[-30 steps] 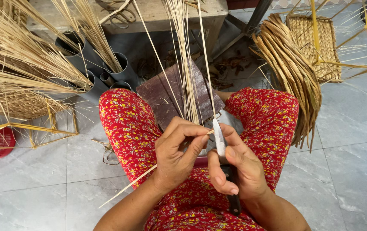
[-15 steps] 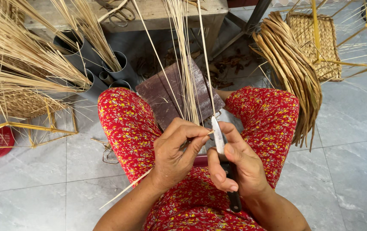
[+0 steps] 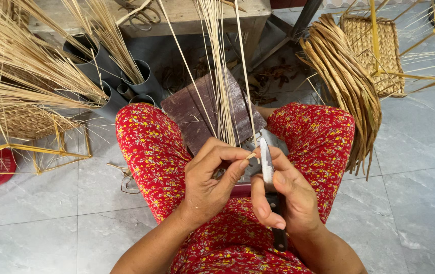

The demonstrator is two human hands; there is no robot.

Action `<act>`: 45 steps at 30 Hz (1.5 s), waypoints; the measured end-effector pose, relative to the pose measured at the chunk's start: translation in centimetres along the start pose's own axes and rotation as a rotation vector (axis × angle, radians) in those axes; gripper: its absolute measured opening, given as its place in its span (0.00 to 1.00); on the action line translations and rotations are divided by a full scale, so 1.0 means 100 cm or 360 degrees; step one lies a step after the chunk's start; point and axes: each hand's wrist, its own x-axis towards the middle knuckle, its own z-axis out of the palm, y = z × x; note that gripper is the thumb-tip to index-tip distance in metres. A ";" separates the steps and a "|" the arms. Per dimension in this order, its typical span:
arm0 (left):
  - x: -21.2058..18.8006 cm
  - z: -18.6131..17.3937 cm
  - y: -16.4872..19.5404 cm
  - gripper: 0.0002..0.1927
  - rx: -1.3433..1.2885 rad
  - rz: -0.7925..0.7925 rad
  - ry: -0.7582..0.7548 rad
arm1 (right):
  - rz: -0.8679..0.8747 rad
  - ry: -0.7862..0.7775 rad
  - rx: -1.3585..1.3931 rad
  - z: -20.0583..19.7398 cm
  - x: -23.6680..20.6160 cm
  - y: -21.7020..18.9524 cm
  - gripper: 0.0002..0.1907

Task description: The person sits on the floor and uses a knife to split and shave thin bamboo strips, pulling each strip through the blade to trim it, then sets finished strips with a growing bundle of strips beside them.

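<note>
I sit with my knees apart in red flowered trousers. My left hand (image 3: 212,177) pinches the near end of a thin pale reed strip (image 3: 244,76) between thumb and forefinger. The strip runs up and away towards the bench. My right hand (image 3: 288,200) grips a knife (image 3: 266,165) by its dark handle, blade pointing away. The blade lies against the strip's end right beside my left fingertips. A bundle of similar thin strips (image 3: 221,71) stands upright between my knees.
A dark wooden block (image 3: 197,109) lies on the floor between my legs. Grey tubes (image 3: 144,78) holding reeds stand at left, with woven straw and yellow frames (image 3: 35,149). A braided bundle (image 3: 349,86) and a woven basket on a yellow frame (image 3: 375,50) are at right. Scissors (image 3: 136,11) rest on the wooden bench.
The long end of a strip that stuck out low to the left past my left wrist is gone. Both hands stay close together over my lap, hardly moved.
</note>
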 end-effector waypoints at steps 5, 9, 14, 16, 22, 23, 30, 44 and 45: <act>0.000 0.002 -0.001 0.08 0.0018 0.0057 0.0022 | 0.0000 0.0091 -0.0134 0.002 0.000 0.001 0.27; -0.001 0.003 -0.001 0.09 0.0028 0.0066 0.0033 | 0.0004 0.0094 -0.0163 0.001 0.001 0.002 0.26; -0.002 0.003 -0.002 0.10 0.0057 0.0141 0.0076 | 0.0008 0.0103 -0.0154 -0.001 0.000 0.004 0.25; -0.003 0.004 -0.003 0.10 0.0111 0.0195 0.0103 | -0.0001 0.0085 -0.0119 -0.002 -0.001 0.005 0.25; -0.010 0.011 -0.008 0.12 0.0259 0.0356 0.0220 | -0.0028 0.0046 -0.0044 -0.004 -0.003 0.009 0.24; -0.010 0.011 -0.009 0.12 0.0295 0.0384 0.0236 | -0.0035 0.0041 -0.0037 -0.004 -0.003 0.010 0.24; -0.015 0.011 -0.016 0.14 0.0394 0.0441 0.0211 | -0.0028 0.0071 -0.0011 -0.006 -0.004 0.013 0.23; -0.012 0.006 -0.016 0.18 0.0585 0.0695 0.0180 | -0.0001 0.0132 0.0079 -0.005 -0.005 0.018 0.23; -0.011 0.006 -0.016 0.18 0.0593 0.0707 0.0174 | 0.0006 0.0136 0.0082 -0.006 -0.005 0.018 0.23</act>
